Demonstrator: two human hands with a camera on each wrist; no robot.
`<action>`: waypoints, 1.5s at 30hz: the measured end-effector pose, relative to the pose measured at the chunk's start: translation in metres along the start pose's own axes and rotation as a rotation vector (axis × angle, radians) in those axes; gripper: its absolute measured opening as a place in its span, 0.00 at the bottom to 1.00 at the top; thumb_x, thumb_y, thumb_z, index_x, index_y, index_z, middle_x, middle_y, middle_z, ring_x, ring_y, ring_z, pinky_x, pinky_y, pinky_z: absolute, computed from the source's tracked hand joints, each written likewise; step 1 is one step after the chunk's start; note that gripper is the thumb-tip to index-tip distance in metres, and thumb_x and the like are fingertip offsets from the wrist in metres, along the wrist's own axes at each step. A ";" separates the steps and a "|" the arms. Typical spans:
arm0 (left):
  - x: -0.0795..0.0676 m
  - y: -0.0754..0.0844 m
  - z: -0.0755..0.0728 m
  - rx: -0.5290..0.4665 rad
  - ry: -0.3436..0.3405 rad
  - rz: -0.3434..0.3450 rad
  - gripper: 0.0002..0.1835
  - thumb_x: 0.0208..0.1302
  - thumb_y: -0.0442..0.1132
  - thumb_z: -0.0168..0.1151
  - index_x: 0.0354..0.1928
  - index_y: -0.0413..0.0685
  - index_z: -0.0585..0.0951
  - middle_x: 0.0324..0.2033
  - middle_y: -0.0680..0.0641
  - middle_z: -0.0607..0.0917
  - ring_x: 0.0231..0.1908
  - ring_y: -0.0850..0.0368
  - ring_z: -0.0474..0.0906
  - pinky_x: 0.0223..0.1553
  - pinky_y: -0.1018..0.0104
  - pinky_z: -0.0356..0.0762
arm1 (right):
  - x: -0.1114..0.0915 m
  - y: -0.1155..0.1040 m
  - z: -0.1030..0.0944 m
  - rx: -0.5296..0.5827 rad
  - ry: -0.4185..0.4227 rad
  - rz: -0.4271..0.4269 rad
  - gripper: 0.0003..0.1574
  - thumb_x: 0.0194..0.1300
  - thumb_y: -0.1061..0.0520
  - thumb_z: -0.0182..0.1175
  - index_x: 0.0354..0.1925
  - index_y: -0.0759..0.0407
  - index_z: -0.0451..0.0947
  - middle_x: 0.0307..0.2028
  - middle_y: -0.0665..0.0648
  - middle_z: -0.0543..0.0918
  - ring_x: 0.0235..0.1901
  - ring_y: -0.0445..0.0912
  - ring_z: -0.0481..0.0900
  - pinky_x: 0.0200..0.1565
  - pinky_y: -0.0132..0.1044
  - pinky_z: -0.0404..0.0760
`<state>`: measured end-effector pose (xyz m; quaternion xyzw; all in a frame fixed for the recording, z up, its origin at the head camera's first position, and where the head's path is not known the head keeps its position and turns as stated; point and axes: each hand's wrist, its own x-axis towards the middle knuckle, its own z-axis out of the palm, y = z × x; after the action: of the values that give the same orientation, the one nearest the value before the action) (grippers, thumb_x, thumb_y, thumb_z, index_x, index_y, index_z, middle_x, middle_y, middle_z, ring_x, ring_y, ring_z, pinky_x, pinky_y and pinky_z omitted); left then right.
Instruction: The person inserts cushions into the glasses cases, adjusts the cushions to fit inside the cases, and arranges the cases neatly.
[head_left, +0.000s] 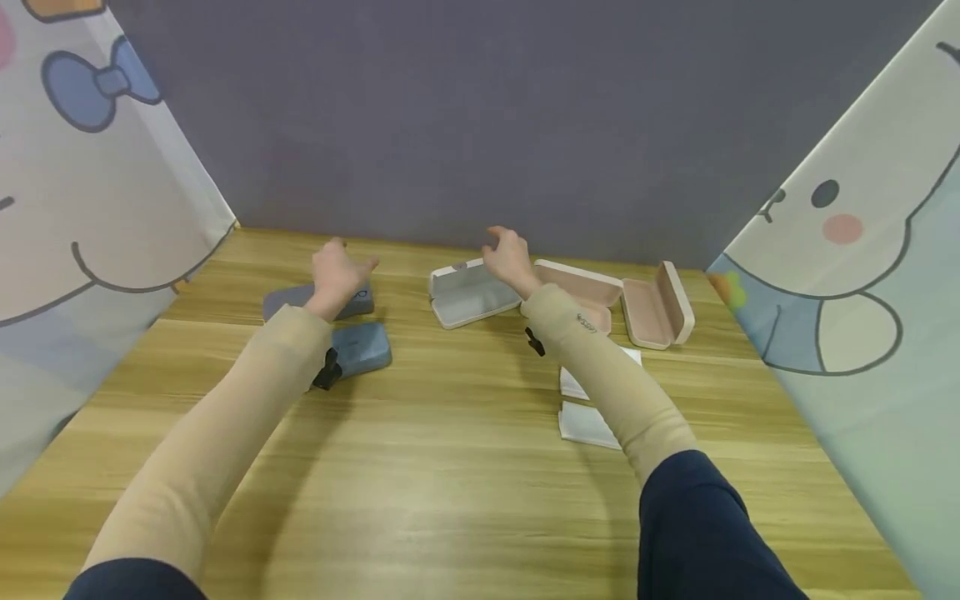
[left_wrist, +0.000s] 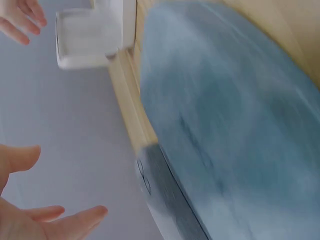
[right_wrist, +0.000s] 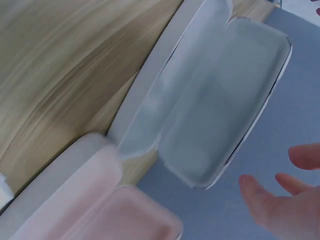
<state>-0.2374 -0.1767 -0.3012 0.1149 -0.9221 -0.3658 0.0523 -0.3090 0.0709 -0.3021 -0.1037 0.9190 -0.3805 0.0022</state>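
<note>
1. Hanging near the dark blue-grey case (head_left: 360, 302), the left hand (head_left: 336, 273) is held with thumb and fingers spread wide — nothing is gripped.
2. The right hand (head_left: 510, 258) is held beside the raised lid of the grey-lined case (head_left: 471, 296), its fingers loosely bent, parted from the thumb and empty.
3. The grey-lined case is set unfolded on the desk (head_left: 420, 492), its lid leaned back towards the grey backdrop (head_left: 450, 125).
4. The dark blue-grey case is closed and partly hidden by the left hand; the closed teal-blue case (head_left: 364, 347) is placed nearer.
5. 2 unfolded cases are set further right: the left pink-lined case (head_left: 577, 287) — partly covered by the right sleeve (head_left: 611, 367) — and the right pink-lined case (head_left: 645, 308).
6. 2 white cloths (head_left: 585, 423) are laid nearer, partly hidden by that sleeve.
</note>
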 end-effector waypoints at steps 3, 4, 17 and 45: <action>-0.001 0.008 0.012 -0.021 -0.030 -0.001 0.40 0.69 0.50 0.55 0.70 0.29 0.55 0.67 0.26 0.62 0.64 0.31 0.66 0.62 0.45 0.70 | -0.001 0.007 -0.002 0.028 0.015 0.031 0.31 0.73 0.57 0.47 0.71 0.59 0.57 0.46 0.61 0.81 0.14 0.38 0.64 0.21 0.29 0.69; -0.002 0.011 0.016 -0.029 -0.035 -0.001 0.40 0.69 0.51 0.55 0.70 0.30 0.55 0.67 0.27 0.62 0.64 0.32 0.66 0.62 0.46 0.70 | -0.002 0.009 -0.003 0.041 0.024 0.042 0.32 0.73 0.56 0.47 0.72 0.58 0.56 0.57 0.62 0.77 0.20 0.39 0.70 0.27 0.29 0.73; 0.001 0.053 0.073 -0.217 -0.135 -0.122 0.35 0.70 0.59 0.44 0.61 0.32 0.71 0.61 0.34 0.74 0.58 0.42 0.73 0.58 0.52 0.74 | -0.002 0.031 -0.005 0.151 0.019 0.163 0.37 0.76 0.44 0.38 0.75 0.56 0.43 0.74 0.62 0.53 0.74 0.56 0.52 0.72 0.50 0.58; -0.002 0.042 0.100 -0.466 -0.334 -0.323 0.37 0.74 0.62 0.31 0.72 0.41 0.58 0.67 0.39 0.66 0.63 0.44 0.67 0.62 0.50 0.71 | 0.007 0.053 0.024 0.175 0.016 0.299 0.41 0.77 0.40 0.31 0.73 0.66 0.44 0.72 0.68 0.55 0.72 0.61 0.52 0.73 0.50 0.55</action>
<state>-0.2607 -0.0799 -0.3454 0.1832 -0.7792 -0.5843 -0.1333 -0.3240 0.0888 -0.3558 0.0377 0.8875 -0.4552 0.0606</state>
